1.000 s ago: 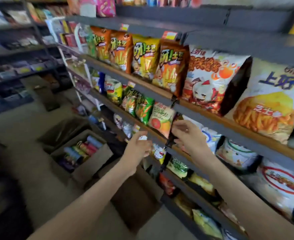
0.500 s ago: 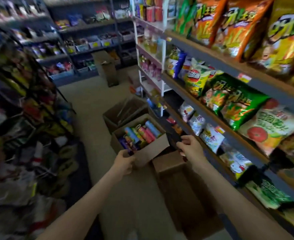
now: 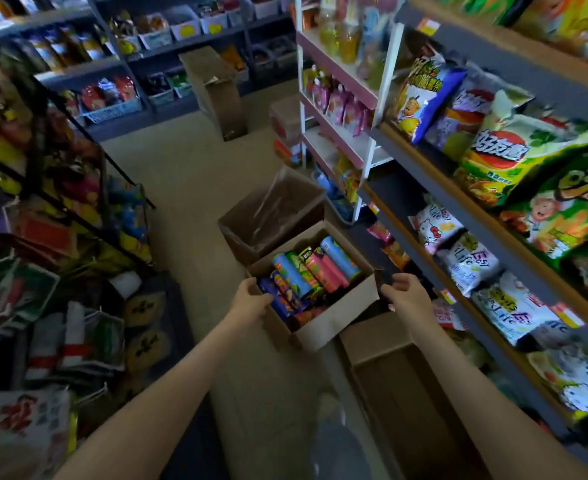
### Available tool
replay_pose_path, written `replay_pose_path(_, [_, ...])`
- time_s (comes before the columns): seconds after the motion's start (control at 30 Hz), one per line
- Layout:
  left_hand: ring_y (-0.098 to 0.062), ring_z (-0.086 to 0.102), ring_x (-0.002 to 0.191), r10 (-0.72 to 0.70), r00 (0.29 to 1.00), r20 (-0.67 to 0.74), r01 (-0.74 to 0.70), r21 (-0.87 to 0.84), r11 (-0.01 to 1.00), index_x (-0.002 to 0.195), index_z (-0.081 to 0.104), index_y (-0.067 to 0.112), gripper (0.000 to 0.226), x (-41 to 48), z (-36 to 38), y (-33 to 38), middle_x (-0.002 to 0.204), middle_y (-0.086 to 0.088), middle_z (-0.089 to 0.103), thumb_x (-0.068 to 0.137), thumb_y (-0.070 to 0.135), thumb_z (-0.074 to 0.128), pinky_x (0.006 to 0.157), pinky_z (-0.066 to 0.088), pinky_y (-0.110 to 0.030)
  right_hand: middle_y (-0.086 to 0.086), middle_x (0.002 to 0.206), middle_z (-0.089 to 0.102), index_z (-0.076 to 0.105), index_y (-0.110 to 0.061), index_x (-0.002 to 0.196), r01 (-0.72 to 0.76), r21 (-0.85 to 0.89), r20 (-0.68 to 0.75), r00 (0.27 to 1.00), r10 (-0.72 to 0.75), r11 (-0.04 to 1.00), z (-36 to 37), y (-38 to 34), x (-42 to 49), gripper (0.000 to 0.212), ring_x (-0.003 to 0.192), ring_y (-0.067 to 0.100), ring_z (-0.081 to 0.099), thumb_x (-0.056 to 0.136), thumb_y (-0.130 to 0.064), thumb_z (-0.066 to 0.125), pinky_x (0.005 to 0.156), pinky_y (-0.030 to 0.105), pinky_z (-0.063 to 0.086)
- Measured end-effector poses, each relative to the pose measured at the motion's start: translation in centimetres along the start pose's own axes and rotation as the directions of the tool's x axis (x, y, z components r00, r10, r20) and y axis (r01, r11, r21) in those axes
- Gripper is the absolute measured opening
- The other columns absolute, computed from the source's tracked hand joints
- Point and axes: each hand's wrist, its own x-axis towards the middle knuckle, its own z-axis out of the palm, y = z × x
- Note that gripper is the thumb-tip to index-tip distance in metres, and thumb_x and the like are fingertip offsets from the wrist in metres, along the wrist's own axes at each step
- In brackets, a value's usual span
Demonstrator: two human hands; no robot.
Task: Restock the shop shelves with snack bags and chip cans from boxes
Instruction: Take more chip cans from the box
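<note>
Left hand, down from the shelves, now grips the can box rim; right hand curls beside its flap, hold unclear, so cans likely go next.

Both hands have come off the shelves and down to the box of chip cans: left hand now grips its left rim, right hand arrives just beside the right flap.

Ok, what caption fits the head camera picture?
Left hand on the rim, right hand beside, an open brown cardboard box of colourful cylindrical chip cans.
</note>
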Motion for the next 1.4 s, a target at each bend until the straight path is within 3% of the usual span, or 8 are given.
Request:
replay_pose_path(0.13, [-0.023,0.057,0.088,-0.046,0.999,-0.007,0.047,0.062,0.997,0.148,0.031,0.016,0.062,8.0,1.1,0.9,0.134,-0.024,0.052,0.093,0.007,0.06,0.061,0.048,-0.029,0.005,0.122,0.055,0.047,-0.016,0.13,-0.065,-0.065,0.018,0.998,0.066,0.996,3.5,0.2,8.1,0.041,0.109,0.025,0.056,0.092,-0.019,0.063,0.095,0.044,0.049])
replay_pose_path(0.27, [-0.035,0.053,0.122,-0.117,0.993,-0.013,0.118,0.158,0.98,0.147,0.032,0.014,0.066,16.5,2.2,0.1,0.135,-0.022,0.053,0.09,0.005,0.064,0.097,0.047,-0.043,0.003,0.121,0.05,0.044,-0.01,0.133,-0.124,-0.165,0.054,0.989,0.135,0.978,8.3,1.9,15.6,0.044,0.11,0.022,0.053,0.093,-0.014,0.061,0.088,0.034,0.044])
replay_pose_path(0.47, [-0.038,0.057,0.115,-0.161,0.986,0.045,0.141,0.294,0.945,0.141,0.04,0.008,0.065,28.9,5.3,-6.8,0.129,-0.022,0.057,0.084,-0.006,0.066,0.091,0.047,-0.039,0.015,0.127,0.051,0.044,-0.003,0.135,-0.114,-0.308,0.064,0.988,0.14,0.945,15.7,9.5,24.5,0.048,0.11,0.026,0.054,0.091,-0.007,0.063,0.078,0.023,0.036])
replay_pose_path(0.63, [-0.038,0.056,0.116,-0.266,0.95,0.166,0.135,0.552,0.823,0.144,0.04,0.018,0.09,36.7,9.8,-15.6,0.124,-0.019,0.056,0.065,0.049,0.07,0.096,0.047,-0.043,0.018,0.128,0.05,0.043,-0.001,0.135,-0.148,-0.293,0.061,0.983,0.173,0.945,21.6,18.5,29.3,0.054,0.113,0.032,0.053,0.086,-0.005,0.067,0.084,0.034,0.043])
replay_pose_path(0.8, [-0.039,0.051,0.115,-0.24,0.947,0.212,-0.009,0.767,0.641,0.149,0.034,0.022,0.072,39.7,13.5,-18.9,0.124,-0.02,0.052,0.086,0.035,0.067,0.096,0.041,-0.036,0.011,0.125,0.05,0.043,-0.004,0.136,-0.206,-0.256,0.048,0.973,0.225,0.944,24.4,23.5,30.7,0.054,0.11,0.021,0.051,0.087,-0.005,0.065,0.097,0.037,0.043])
replay_pose_path(1.03, [-0.047,0.042,0.125,-0.459,0.848,0.264,0.033,0.84,0.542,0.154,0.011,0.035,0.077,42.4,16.4,-21.5,0.14,-0.026,0.031,0.092,0.025,0.055,0.106,0.036,-0.039,0.002,0.112,0.05,0.046,-0.007,0.135,-0.222,-0.213,0.003,0.974,0.228,0.951,25.6,25.5,31.7,0.054,0.105,0.025,0.052,0.085,-0.003,0.066,0.095,0.042,0.045])
replay_pose_path(1.23, [-0.041,0.05,0.117,-0.501,0.813,0.296,0.058,0.816,0.576,0.149,0.018,0.046,0.086,42.4,16.1,-20.2,0.133,-0.022,0.042,0.076,0.035,0.062,0.1,0.043,-0.034,0.003,0.115,0.05,0.044,-0.009,0.136,-0.234,-0.193,0.021,0.97,0.243,0.953,25.3,25.0,31.5,0.054,0.103,0.02,0.051,0.086,-0.005,0.065,0.093,0.036,0.045])
replay_pose_path(1.4, [-0.022,0.058,0.114,-0.505,0.793,0.339,0.144,0.702,0.698,0.145,0.031,0.047,0.088,41.1,14.9,-18.1,0.12,0.002,0.06,0.065,0.047,0.066,0.093,0.046,-0.026,0.004,0.118,0.049,0.044,-0.011,0.136,-0.275,-0.132,0.054,0.957,0.284,0.952,25.2,24.4,30.5,0.056,0.102,0.016,0.05,0.086,-0.009,0.068,0.089,0.032,0.045])
